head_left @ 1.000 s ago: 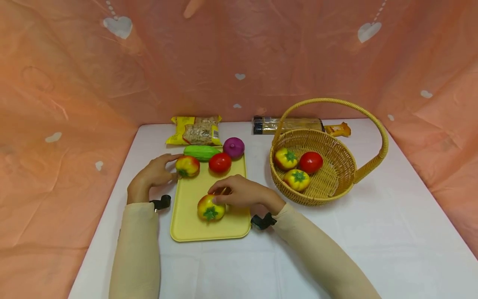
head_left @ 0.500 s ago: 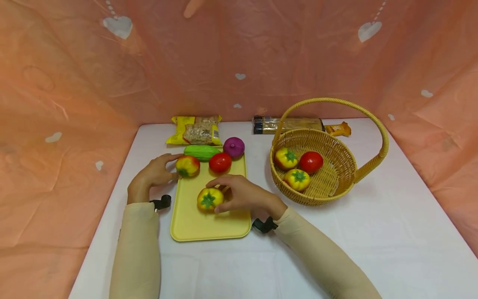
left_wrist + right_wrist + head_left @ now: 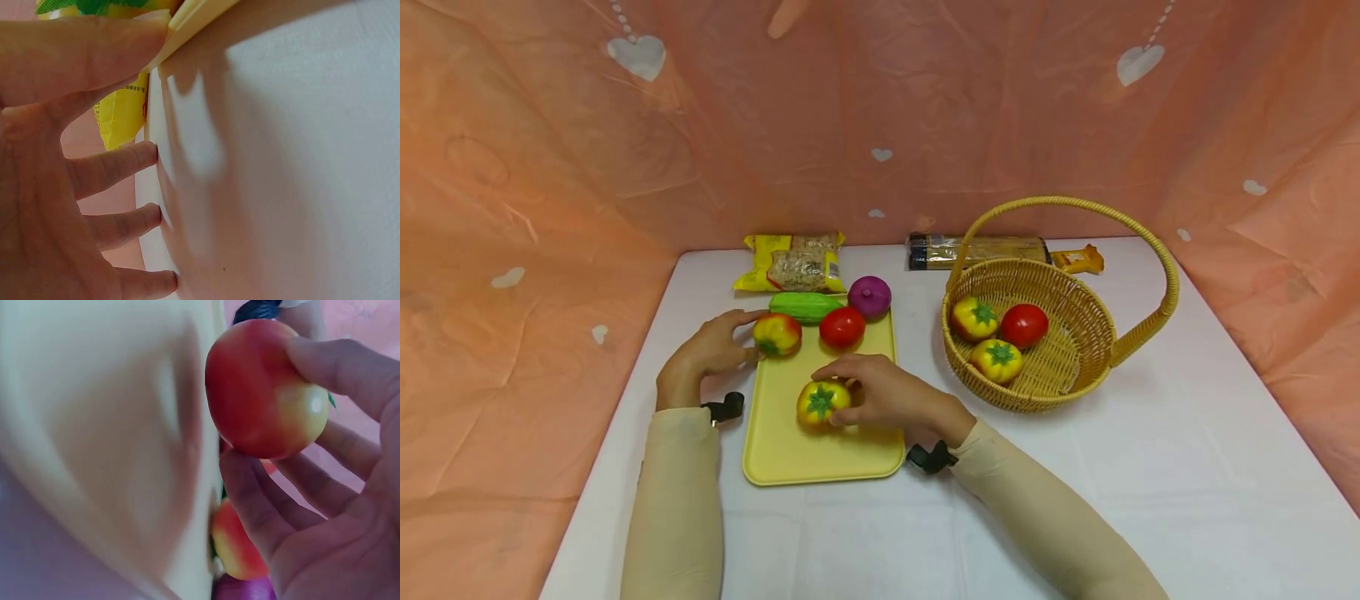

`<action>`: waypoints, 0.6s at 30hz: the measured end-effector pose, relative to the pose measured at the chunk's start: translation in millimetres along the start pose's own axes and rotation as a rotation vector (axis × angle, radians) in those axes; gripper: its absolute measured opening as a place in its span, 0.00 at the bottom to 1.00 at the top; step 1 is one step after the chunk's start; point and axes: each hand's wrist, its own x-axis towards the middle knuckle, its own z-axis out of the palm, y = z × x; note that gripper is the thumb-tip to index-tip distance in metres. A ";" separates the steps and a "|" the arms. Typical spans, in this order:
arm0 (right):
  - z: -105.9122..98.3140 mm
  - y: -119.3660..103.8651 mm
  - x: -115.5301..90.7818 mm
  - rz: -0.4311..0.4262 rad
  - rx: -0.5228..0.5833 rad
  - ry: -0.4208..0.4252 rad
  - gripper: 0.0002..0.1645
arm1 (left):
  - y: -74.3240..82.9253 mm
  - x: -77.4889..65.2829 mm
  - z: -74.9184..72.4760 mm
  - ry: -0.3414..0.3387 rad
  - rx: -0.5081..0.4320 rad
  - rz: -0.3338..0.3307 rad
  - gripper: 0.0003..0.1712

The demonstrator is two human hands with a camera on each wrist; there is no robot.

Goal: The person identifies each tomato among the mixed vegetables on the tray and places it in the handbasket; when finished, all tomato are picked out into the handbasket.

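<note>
My right hand holds a yellow-and-red fruit with a green star-shaped top, close over the yellow tray. In the right wrist view, thumb and fingertips pinch the fruit's red side. My left hand lies at the tray's left edge. In the left wrist view, its thumb is at the tray rim and its spread fingertips touch the white table. Beside it on the tray is a similar fruit, with a red tomato, a green cucumber-like vegetable and a purple onion behind.
Right of the tray stands a wicker basket with a tall handle, containing two yellow-red fruits and a red tomato. Along the back lie a yellow food packet, a long noodle-like package and an orange wrapper.
The fruit in my right hand has shifted slightly away from me and turned, so its green top faces up more. My right-hand grip has moved round its side. The left hand stays put.
</note>
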 end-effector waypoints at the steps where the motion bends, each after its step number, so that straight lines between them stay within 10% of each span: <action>1: -2.3 0.0 -2.8 -0.002 0.018 -0.001 0.35 | 0.0 0.2 0.2 0.000 -0.001 0.001 0.45; 18: -71.8 14.2 -116.0 0.092 0.201 0.174 0.32 | 2.3 -1.4 0.7 0.003 -0.008 -0.019 0.46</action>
